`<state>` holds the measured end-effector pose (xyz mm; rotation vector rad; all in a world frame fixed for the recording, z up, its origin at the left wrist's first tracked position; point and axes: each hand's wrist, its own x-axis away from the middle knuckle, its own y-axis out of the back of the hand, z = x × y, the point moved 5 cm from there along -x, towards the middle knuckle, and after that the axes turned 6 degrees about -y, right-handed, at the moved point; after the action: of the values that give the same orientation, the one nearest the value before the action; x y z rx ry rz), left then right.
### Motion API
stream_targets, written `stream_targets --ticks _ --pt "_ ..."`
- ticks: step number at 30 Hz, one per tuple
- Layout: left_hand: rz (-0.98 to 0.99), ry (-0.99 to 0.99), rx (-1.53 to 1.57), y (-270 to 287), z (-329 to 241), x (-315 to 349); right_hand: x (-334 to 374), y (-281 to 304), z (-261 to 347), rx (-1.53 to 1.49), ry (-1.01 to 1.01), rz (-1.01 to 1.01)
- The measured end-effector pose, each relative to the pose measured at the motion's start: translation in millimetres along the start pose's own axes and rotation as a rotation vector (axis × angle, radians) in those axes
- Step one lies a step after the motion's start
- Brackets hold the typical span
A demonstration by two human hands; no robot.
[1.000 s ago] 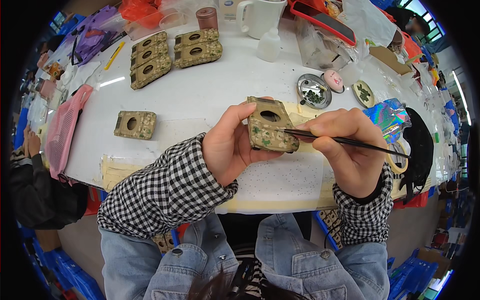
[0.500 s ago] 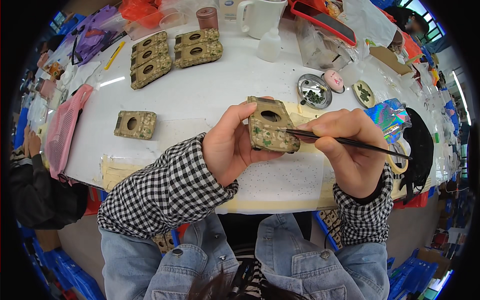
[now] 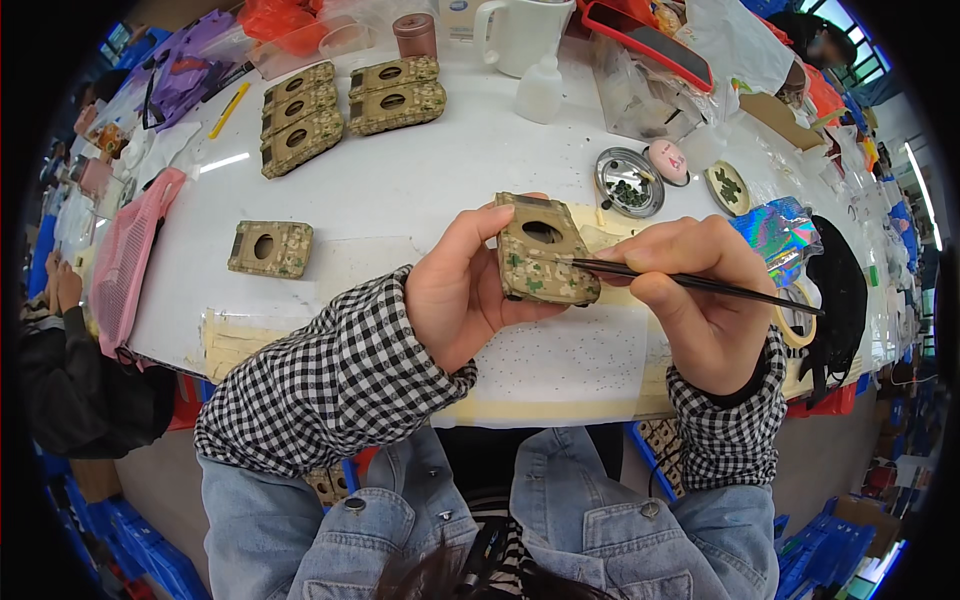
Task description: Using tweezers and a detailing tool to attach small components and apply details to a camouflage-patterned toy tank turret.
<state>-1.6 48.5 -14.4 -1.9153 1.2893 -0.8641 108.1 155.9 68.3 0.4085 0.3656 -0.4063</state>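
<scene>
The held camouflage shell (image 3: 545, 272) looks matt and rough, the slim black tool (image 3: 722, 289) smooth, the white tabletop (image 3: 420, 185) glossy.

Left grip (image 3: 462, 290) cupped, thumb (image 3: 482, 222) uppermost, right grip (image 3: 705, 295) pinching, forearms (image 3: 325, 370) stretched forward

The left hand (image 3: 450, 290) grips a camouflage-patterned, box-shaped piece with an oval opening (image 3: 540, 278), thumb on its upper edge. The right hand (image 3: 705, 290) holds a slim black pointed tool (image 3: 730, 289) between thumb and fingers; its tip is positioned at the piece's upper face, below the opening. A single matching camouflage piece (image 3: 286, 248) lies left of the hands on the glossy white table (image 3: 420, 175). Five more stand beyond: three in one row (image 3: 318, 128), two in another (image 3: 418, 96). A round metallic dish (image 3: 628, 161) contains dark green bits.
</scene>
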Motion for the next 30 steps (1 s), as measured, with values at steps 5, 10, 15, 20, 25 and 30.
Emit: stream_targets --ticks 5,10,15,20,25,30 --pt "-0.032 -0.006 0.029 0.9 1.2 -0.3 -0.1 0.4 0.0 -0.002 0.001 -0.001" --pt "-0.033 0.000 -0.011 0.6 1.1 -0.5 -0.4 1.2 -1.5 -0.044 -0.066 0.000" --pt "-0.043 0.002 -0.025 0.4 1.7 -0.3 -2.0 1.7 -1.0 0.006 -0.042 0.026" --pt "-0.042 0.002 -0.030 -0.4 1.4 0.1 -1.5 1.8 -2.5 -0.011 -0.051 0.025" --pt "-0.033 0.001 -0.030 0.7 2.4 -0.7 -1.3 2.0 -3.7 -0.054 -0.070 0.023" --pt "-0.033 0.003 -0.040 0.8 1.9 -0.8 -1.6 2.0 -3.9 -0.056 -0.080 0.029"
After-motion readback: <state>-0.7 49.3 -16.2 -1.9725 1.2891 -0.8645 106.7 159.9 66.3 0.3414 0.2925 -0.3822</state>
